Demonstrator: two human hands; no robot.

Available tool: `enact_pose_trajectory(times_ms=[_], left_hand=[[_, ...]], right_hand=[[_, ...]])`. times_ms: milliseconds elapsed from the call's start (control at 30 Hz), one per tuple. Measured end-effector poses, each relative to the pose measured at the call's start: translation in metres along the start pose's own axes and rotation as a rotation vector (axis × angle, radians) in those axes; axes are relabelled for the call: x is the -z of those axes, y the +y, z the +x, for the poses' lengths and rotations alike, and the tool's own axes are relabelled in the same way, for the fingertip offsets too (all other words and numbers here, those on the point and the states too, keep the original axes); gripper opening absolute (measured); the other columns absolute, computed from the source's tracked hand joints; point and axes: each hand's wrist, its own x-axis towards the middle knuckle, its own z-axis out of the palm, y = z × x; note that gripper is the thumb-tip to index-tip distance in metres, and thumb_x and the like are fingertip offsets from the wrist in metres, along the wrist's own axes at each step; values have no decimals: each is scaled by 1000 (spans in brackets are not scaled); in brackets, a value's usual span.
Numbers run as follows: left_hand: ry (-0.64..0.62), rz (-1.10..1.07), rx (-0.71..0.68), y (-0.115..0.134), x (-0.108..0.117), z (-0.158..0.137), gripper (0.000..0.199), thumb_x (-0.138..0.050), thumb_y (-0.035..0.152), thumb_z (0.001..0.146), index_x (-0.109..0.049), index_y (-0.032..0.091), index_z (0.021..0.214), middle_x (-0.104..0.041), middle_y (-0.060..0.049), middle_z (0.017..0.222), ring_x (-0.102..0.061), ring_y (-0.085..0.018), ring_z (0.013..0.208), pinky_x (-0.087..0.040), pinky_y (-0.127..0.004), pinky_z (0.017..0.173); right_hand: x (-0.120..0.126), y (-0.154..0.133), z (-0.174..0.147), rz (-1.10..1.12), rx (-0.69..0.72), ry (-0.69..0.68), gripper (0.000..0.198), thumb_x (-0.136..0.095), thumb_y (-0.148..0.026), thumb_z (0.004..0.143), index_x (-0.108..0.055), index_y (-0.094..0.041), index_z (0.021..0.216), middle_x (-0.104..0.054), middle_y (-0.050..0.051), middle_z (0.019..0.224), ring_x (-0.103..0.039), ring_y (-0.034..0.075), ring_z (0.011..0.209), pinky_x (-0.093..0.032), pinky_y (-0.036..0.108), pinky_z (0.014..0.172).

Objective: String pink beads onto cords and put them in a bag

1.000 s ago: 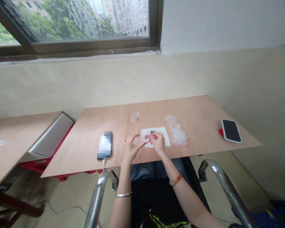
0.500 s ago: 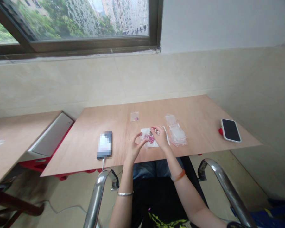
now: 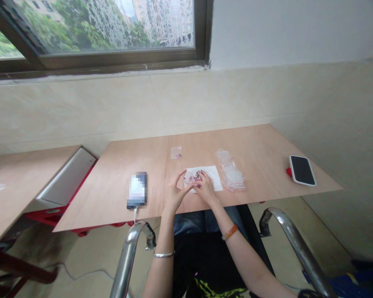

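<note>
place: indoors; workroom or home, can't tell
table [image 3: 152, 155]: plain wood, under left hand [image 3: 175, 194] and right hand [image 3: 207, 191]
window [image 3: 121, 56]: ahead-left of right hand, trees [image 3: 71, 29] outside
wall [image 3: 186, 101]: tiled-looking, beyond left hand

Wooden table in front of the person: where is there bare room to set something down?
Two bare patches of tabletop: between the corded device and the small bag, and between the clear bags and the white-edged phone. Crowded: the white sheet, bearing small pink pieces, with the right hand over it, left hand alongside.
</note>
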Motion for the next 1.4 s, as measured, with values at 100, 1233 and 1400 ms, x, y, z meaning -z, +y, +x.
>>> enact_pose_trajectory(times_ms=[100, 1233, 1400], left_hand=[[10, 9, -9, -1, 0, 0, 56, -74, 40, 69, -55, 22, 120, -62, -8, 121, -56, -24, 115, -43, -40, 99], [-14, -74, 67, -3, -5, -3, 53, -74, 41, 68, -59, 19, 114, -66, -10, 114, -60, -24, 109, -46, -43, 97], [-14, -85, 69, -1, -6, -2, 53, -75, 41, 68, -59, 19, 114, -65, -10, 114, -60, -23, 109, -46, -41, 97]], right_hand=[[1, -2, 2, 68, -24, 86, 9, -65, -20, 76, -73, -21, 81, -56, 11, 127, -39, 28, 129, -33, 47, 104], [13, 2, -8, 27, -84, -32, 11, -71, -25, 71, -74, -23, 81, -50, 8, 133, -38, 28, 130, -31, 48, 106], [15, 6, -9, 20, -88, 0, 10, -71, -25, 72, -73, -23, 81, -51, 9, 133, -38, 27, 130, -31, 47, 107]])
